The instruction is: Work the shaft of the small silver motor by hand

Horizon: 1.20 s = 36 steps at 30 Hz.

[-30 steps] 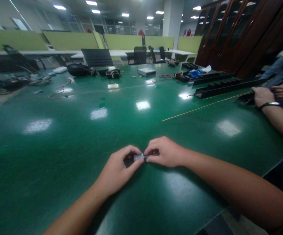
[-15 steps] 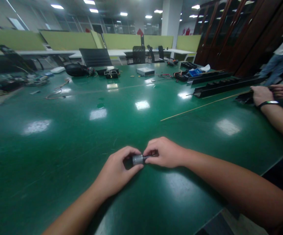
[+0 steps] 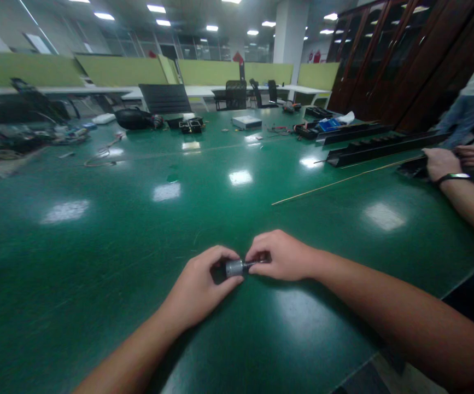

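A small silver-grey metal cylinder [image 3: 234,267], like a small motor, lies between the thumb and fingers of my left hand [image 3: 199,282]. From its right end comes a thin dark piece [image 3: 248,266], partly hidden by fingers. My right hand [image 3: 280,256] pinches that dark piece between thumb and fingertips. Both hands are low over the near part of the green table [image 3: 130,262]. Whether the two parts are joined cannot be made out.
At the right, a co-worker's hands [image 3: 444,164] hold a dark part beside a long thin yellowish rod [image 3: 319,189]. Black channel pieces [image 3: 376,150] lie behind it. Farther back are a silver box [image 3: 246,122], a blue packet [image 3: 329,125] and cluttered cables [image 3: 27,134].
More of the grey cylinder shows as my left fingers have opened a little around it. My right hand keeps its pinch. The view has shifted slightly.
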Each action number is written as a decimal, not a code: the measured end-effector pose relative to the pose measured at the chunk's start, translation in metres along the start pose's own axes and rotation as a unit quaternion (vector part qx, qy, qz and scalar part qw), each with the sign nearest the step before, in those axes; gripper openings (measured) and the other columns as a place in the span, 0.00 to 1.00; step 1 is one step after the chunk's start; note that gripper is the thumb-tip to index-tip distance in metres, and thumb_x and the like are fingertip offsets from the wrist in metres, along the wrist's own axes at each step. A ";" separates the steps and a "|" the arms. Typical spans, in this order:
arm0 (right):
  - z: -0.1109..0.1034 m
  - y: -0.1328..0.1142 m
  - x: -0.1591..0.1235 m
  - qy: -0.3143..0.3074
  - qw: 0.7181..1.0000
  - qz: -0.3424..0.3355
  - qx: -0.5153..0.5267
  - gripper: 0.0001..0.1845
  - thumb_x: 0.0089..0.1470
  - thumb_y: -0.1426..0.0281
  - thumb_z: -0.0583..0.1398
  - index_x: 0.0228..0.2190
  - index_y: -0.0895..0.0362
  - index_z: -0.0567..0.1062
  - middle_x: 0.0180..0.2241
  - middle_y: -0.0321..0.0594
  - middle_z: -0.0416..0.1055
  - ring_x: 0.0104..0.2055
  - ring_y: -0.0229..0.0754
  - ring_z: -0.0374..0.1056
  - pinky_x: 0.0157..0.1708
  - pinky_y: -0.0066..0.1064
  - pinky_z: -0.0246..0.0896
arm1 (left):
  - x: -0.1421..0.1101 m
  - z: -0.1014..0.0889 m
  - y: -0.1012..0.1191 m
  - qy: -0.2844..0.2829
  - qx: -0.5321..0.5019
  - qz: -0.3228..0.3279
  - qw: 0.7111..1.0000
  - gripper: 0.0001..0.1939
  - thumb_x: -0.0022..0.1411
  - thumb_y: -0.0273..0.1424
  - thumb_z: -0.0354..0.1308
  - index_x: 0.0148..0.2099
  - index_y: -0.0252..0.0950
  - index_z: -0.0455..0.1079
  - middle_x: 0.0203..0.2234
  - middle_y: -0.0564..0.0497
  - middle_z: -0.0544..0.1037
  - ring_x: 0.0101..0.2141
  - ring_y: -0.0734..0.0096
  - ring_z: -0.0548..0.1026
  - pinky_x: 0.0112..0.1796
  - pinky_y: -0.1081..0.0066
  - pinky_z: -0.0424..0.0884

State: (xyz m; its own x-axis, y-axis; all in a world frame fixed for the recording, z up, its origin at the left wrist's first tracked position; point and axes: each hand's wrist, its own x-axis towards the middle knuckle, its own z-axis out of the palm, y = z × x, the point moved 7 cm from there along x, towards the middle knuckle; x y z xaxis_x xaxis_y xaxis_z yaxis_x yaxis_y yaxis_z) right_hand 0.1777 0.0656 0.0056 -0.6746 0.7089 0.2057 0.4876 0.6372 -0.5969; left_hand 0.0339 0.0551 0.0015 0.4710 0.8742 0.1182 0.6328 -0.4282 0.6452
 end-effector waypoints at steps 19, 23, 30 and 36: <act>-0.009 0.005 -0.005 -0.026 0.999 0.026 -0.014 0.07 0.50 0.71 0.65 0.34 0.59 0.80 0.31 0.38 0.75 0.32 0.36 0.68 0.33 0.26 0.60 | 0.000 0.000 -0.001 0.000 -0.001 -0.003 1.000 0.10 0.56 0.31 0.64 0.42 0.40 0.73 0.36 0.53 0.79 0.38 0.64 0.76 0.40 0.68 0.69; -0.013 0.009 -0.007 -0.040 0.999 0.028 -0.015 0.07 0.49 0.72 0.65 0.33 0.59 0.80 0.30 0.37 0.75 0.31 0.35 0.67 0.32 0.25 0.59 | -0.001 0.001 -0.002 0.001 -0.003 -0.001 1.000 0.10 0.56 0.31 0.64 0.42 0.40 0.73 0.37 0.53 0.79 0.38 0.65 0.76 0.40 0.68 0.70; -0.022 0.034 -0.015 -0.102 0.988 0.114 0.013 0.09 0.46 0.70 0.66 0.33 0.59 0.80 0.27 0.36 0.74 0.28 0.34 0.68 0.27 0.24 0.59 | 0.001 0.001 -0.001 -0.002 -0.004 -0.005 1.000 0.11 0.56 0.31 0.64 0.43 0.41 0.73 0.38 0.53 0.79 0.39 0.64 0.76 0.42 0.66 0.70; -0.029 0.043 -0.020 -0.125 0.981 0.146 0.027 0.11 0.46 0.68 0.66 0.34 0.59 0.80 0.27 0.35 0.74 0.28 0.35 0.68 0.28 0.24 0.60 | 0.000 0.000 -0.001 0.000 -0.001 -0.005 1.000 0.11 0.56 0.32 0.64 0.43 0.41 0.73 0.38 0.53 0.79 0.39 0.63 0.76 0.43 0.65 0.70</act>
State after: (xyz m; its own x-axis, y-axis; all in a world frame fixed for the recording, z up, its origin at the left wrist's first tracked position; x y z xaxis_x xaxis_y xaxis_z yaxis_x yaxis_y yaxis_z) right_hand 0.2278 0.0878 -0.0015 -0.6286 0.7583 -0.1728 0.6551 0.3964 -0.6432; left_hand 0.0331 0.0556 0.0013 0.4650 0.8781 0.1126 0.6358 -0.4197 0.6477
